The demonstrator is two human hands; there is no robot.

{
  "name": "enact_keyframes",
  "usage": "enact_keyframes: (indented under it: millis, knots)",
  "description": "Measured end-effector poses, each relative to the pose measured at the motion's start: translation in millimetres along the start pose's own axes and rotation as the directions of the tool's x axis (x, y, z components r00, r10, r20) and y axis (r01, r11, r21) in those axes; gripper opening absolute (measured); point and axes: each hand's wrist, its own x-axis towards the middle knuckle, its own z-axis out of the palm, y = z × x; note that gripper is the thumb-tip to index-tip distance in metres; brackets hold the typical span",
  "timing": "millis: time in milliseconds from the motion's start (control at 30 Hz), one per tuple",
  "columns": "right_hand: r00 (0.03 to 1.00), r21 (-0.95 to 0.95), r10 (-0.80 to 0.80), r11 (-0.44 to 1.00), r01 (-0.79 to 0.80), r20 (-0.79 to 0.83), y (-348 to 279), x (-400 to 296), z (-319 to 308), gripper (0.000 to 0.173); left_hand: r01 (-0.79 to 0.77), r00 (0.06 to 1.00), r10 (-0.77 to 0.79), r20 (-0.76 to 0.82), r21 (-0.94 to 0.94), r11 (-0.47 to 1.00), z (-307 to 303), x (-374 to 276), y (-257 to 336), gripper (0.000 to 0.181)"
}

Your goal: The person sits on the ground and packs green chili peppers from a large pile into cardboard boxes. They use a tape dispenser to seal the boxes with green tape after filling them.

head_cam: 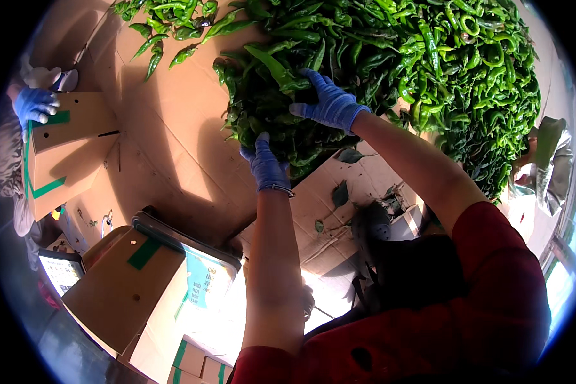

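My left hand (267, 165), in a blue glove with pale fingertips, rests against the near side of a dark, shaded heap of green peppers (257, 108). Some of its fingers are hidden, so whether it grips any pepper is unclear. Further right and higher, my right hand (331, 103), in a matching glove, reaches over the same heap with thumb and forefinger apart. A long, bright green pepper (271, 65) lies on top, one end close to the right fingertips. Cardboard (149, 120) covers the surface beside the heap.
A large pile of peppers (480, 67) spreads across the top and right. At left, another person's gloved hand (36, 106) touches a cardboard box (72, 153) with green tape. Another box (125, 288) stands lower left beside a lit screen (60, 271). Loose leaves (340, 193) lie near my forearms.
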Motion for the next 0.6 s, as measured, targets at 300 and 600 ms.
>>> enact_keyframes:
  millis: [300,600]
  knots:
    - [0.99,-0.081,0.12,0.99,-0.113,0.078,-4,39,-22,0.107,0.01,0.995,-0.022,0.095,0.123,0.992,20,6,26,0.075]
    - [0.906,0.764,-0.187,0.616,-0.192,0.379,9,-20,34,0.07,-0.131,0.945,0.161,0.285,-0.121,0.984,-4,-6,16,0.073]
